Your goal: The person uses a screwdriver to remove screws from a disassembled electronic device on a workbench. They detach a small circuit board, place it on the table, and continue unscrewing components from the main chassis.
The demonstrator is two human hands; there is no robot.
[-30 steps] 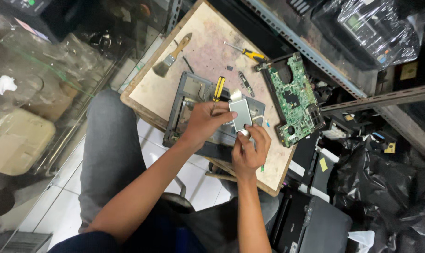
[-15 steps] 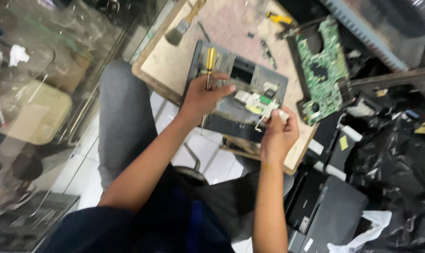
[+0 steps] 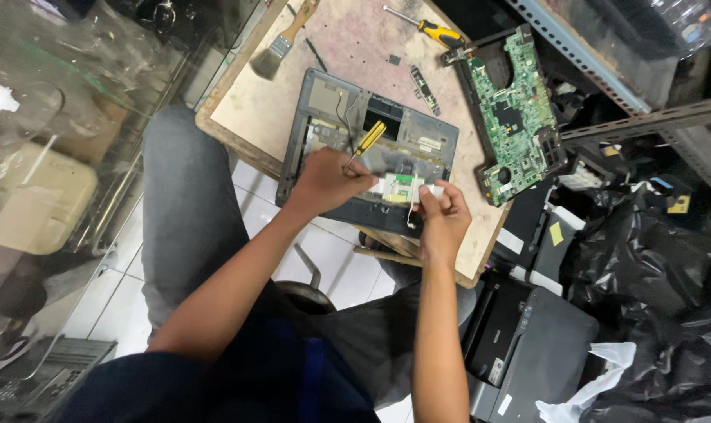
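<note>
A grey opened laptop base [image 3: 324, 102] lies on a worn wooden board [image 3: 355, 47]. My left hand [image 3: 324, 182] rests on its near edge and grips a small screwdriver with a yellow handle [image 3: 369, 138], tip pointing down at the case. My right hand [image 3: 443, 215] pinches the end of a thin white and green part [image 3: 398, 185] that lies across the case between both hands. A green circuit board [image 3: 514, 102] sits to the right on the wooden board.
A paintbrush [image 3: 281, 41] and a second yellow-handled screwdriver [image 3: 427, 30] lie at the far side of the board. A black printer [image 3: 528, 345] and black plastic bags [image 3: 669, 298] crowd the right. Glass shelving [image 3: 73, 78] stands left. A metal rack [image 3: 622, 117] runs behind.
The view has shifted and steadied. My left hand has slid down to the near edge of the case with the screwdriver. My right hand now pinches the thin part nearer the case.
</note>
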